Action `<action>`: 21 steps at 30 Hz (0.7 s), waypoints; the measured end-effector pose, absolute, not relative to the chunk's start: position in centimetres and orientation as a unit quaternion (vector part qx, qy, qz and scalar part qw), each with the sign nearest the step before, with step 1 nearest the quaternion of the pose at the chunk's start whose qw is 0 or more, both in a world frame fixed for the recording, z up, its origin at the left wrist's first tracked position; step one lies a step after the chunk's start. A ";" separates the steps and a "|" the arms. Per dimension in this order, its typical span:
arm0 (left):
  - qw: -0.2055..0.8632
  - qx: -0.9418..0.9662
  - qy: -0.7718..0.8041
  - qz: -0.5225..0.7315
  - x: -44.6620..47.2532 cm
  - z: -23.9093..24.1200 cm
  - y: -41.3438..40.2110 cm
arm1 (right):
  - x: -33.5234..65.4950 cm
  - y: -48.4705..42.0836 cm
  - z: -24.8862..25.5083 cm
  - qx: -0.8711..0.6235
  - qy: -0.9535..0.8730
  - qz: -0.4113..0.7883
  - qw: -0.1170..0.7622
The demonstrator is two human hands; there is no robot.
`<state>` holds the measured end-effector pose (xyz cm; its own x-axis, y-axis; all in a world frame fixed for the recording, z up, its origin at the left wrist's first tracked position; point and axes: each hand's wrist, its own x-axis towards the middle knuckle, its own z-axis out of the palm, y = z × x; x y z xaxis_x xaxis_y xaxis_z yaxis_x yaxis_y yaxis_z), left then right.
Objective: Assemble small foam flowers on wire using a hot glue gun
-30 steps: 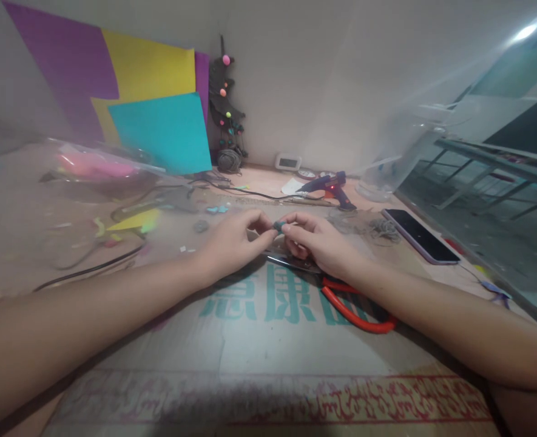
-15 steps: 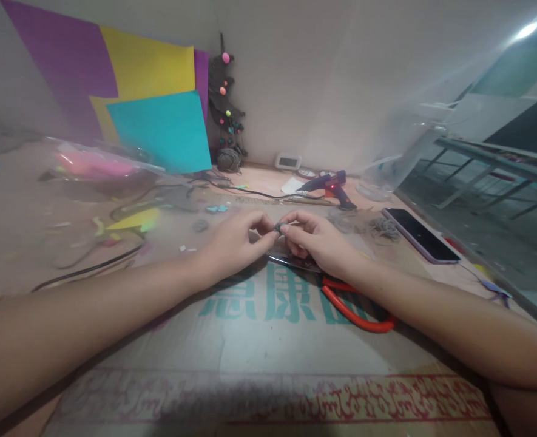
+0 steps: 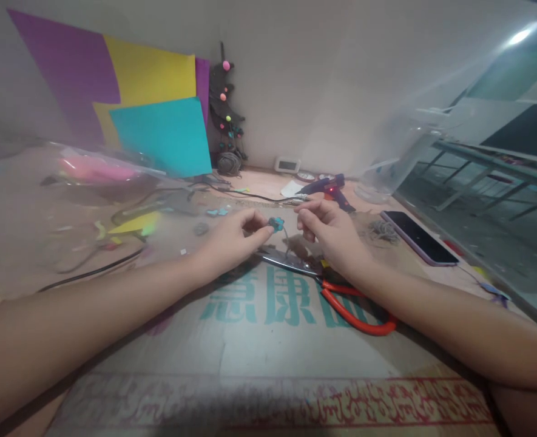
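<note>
My left hand (image 3: 245,233) pinches a small teal flower-shaped piece (image 3: 276,224) between thumb and fingertips. A thin grey strand (image 3: 287,240) hangs down from the piece. To its right, my right hand (image 3: 329,230) is apart from it, fingers loosely bent and parted, with nothing visible in them. Below both hands, a pair of scissors (image 3: 350,309) with red handles lies on the printed cardboard (image 3: 259,352), blades pointing left. Flat teal scraps (image 3: 217,212) rest beyond my left hand.
A glue gun (image 3: 325,187) with a red light lies at the back. A phone (image 3: 418,237) and grey yarn (image 3: 383,230) are on the right. Coloured sheets (image 3: 163,136) lean on the wall beside a dark hanging decoration (image 3: 225,109). A black cord (image 3: 95,268) crosses the left side.
My right hand has let go of the small piece and drawn away to the right. The piece stays in my left hand, its teal face now showing.
</note>
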<state>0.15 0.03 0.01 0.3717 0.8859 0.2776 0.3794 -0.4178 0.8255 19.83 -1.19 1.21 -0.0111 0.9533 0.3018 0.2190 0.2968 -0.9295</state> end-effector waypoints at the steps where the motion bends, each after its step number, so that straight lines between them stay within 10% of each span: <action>1: 0.343 0.755 0.418 0.372 0.2 0.0 0.0 | 19.8 -1.3 1.3 -0.480 -0.618 0.354 0.512; 21: 0.331 0.764 0.410 0.373 0.0 -0.3 0.3 | 19.8 -1.2 0.7 -0.465 -0.654 0.345 0.486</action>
<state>0.01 0.27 -0.27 0.3849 0.8732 0.2989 0.3798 -0.4450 0.8110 19.83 -1.20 0.69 -0.0946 0.9444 0.3149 0.2724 0.3288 -0.9043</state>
